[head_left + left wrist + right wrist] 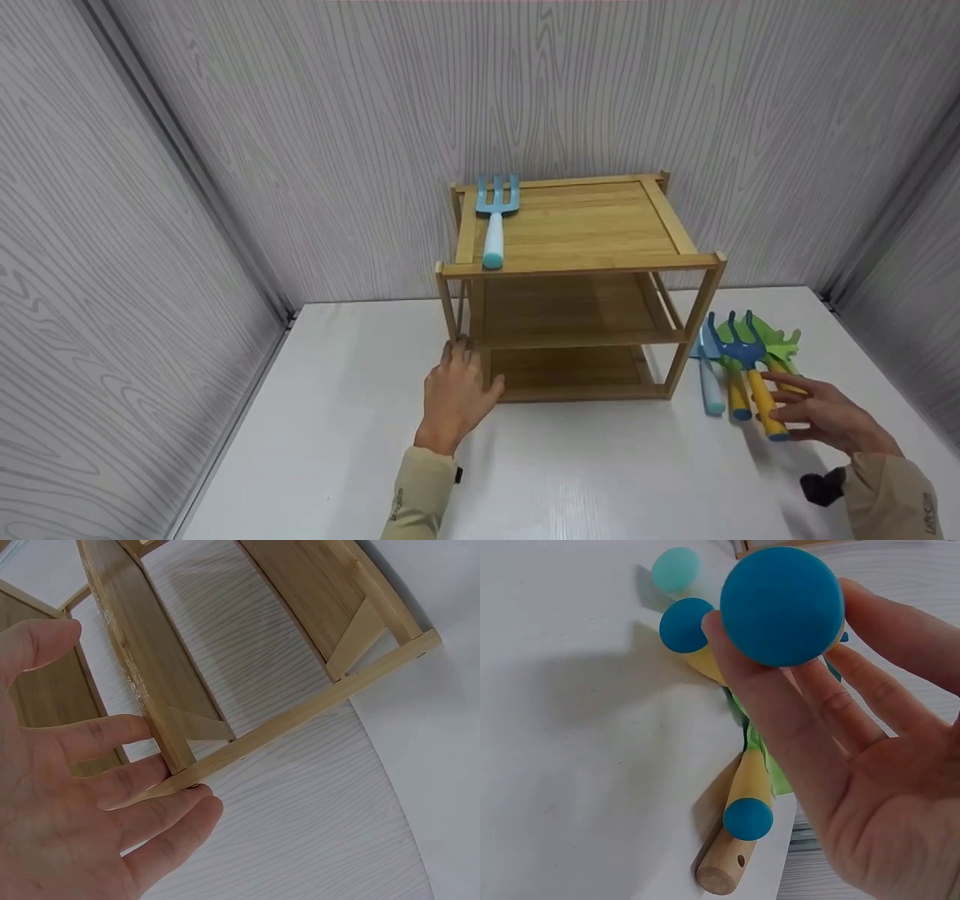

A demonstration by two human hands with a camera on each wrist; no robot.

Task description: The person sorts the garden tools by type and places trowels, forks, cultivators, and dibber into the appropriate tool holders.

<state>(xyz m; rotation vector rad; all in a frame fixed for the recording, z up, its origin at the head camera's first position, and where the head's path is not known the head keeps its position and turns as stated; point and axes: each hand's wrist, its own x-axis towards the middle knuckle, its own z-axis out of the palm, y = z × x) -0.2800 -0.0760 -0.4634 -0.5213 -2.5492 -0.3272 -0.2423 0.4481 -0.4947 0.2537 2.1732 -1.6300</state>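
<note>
My right hand [825, 416] pinches the yellow handle of a blue hand rake [742, 351] between thumb and fingers, above other garden tools. Its round blue handle end [782, 606] faces the camera in the right wrist view. With fingers extended, my left hand [455, 390] touches the left front post of a three-tier wooden shelf [592, 262]. In the left wrist view the fingertips lie right at the post [300, 714], near the middle tier. A light blue garden fork [493, 236] lies on the top tier at its left side, tines toward the back.
Right of the shelf lie a light blue tool [711, 386], a yellow-handled tool [739, 397] and a green leaf-shaped head [761, 330], partly overlapping. A plain wooden handle [724, 866] shows beneath them. Pale wood-grain walls [337, 150] surround the white table [585, 472].
</note>
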